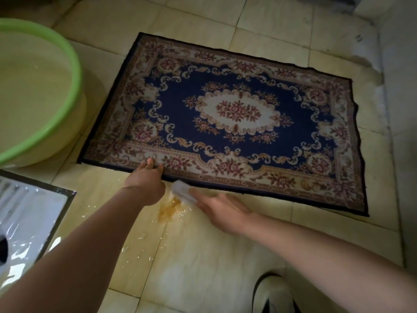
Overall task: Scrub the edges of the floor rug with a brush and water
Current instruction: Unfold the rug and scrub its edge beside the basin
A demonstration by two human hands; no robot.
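Note:
A blue and cream floral rug (237, 114) lies flat on the tiled floor. My left hand (146, 179) rests on its near edge, fingers pressing the border down. Just to the right, my right hand (218, 208) grips a pale brush (184, 190), blurred with motion, at the rug's near edge. A brownish puddle (169, 208) and splashes of water lie on the tile right below the brush.
A green-rimmed basin (67, 71) holding water stands at the left, close to the rug's left edge. A white squat pan with a metal frame (33, 218) is at the lower left. A white shoe (275, 294) shows at the bottom. A raised ledge (397, 86) runs along the right.

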